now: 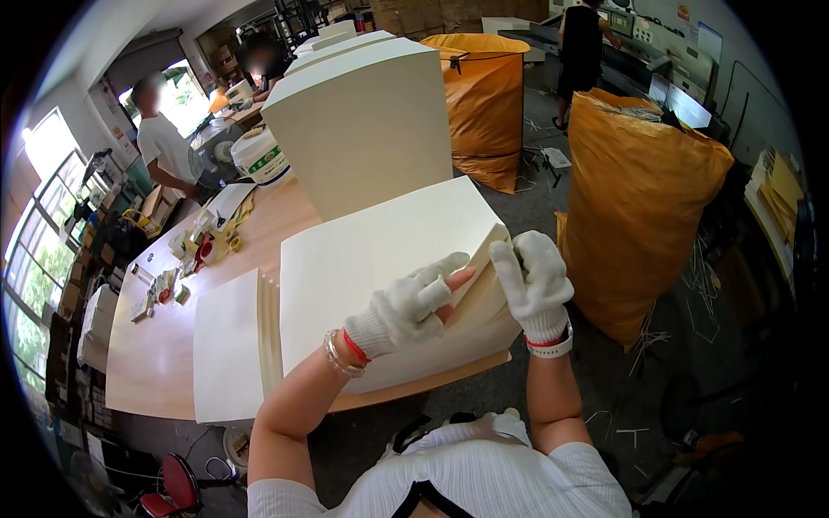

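your left hand (406, 312) lies on the big white paper stack (384, 237) in the middle of the frame, its two bare fingertips (462, 277) apart. your right hand (533, 278) curls by the stack's lifted corner; i can't tell if it pinches. the worktop (160, 363) is under the stack. a big orange sack (635, 211) stands at the right.

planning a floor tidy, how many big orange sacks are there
2: the far sack right of the tall paper stack, the near sack right of the right hand; others may be hidden.
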A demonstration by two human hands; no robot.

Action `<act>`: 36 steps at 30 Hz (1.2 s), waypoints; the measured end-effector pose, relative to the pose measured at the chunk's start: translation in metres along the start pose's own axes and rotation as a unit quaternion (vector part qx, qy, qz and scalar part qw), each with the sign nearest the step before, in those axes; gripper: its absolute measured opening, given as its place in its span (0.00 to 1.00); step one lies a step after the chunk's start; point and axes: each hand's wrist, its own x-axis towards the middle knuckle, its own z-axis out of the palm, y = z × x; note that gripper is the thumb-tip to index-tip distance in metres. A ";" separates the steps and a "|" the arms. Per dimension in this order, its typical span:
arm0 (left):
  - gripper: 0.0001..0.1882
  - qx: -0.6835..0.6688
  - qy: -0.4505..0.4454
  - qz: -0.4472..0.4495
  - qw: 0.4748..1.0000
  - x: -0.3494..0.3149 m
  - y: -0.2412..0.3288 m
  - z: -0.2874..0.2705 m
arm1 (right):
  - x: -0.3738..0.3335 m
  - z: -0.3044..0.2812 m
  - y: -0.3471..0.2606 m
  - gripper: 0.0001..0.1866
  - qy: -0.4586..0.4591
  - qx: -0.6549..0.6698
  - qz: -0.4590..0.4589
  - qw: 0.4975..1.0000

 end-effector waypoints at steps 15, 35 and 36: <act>0.23 -0.089 0.047 0.059 0.993 0.005 -0.010 0.010 | -0.004 0.004 0.008 0.17 0.023 -0.122 -0.112 0.986; 0.25 0.050 0.028 0.062 0.996 0.007 0.005 0.001 | 0.001 0.003 -0.002 0.07 0.017 -0.003 0.012 1.000; 0.27 0.042 0.013 0.059 0.997 0.006 0.002 0.002 | 0.000 0.003 -0.004 0.08 0.012 0.025 0.045 0.999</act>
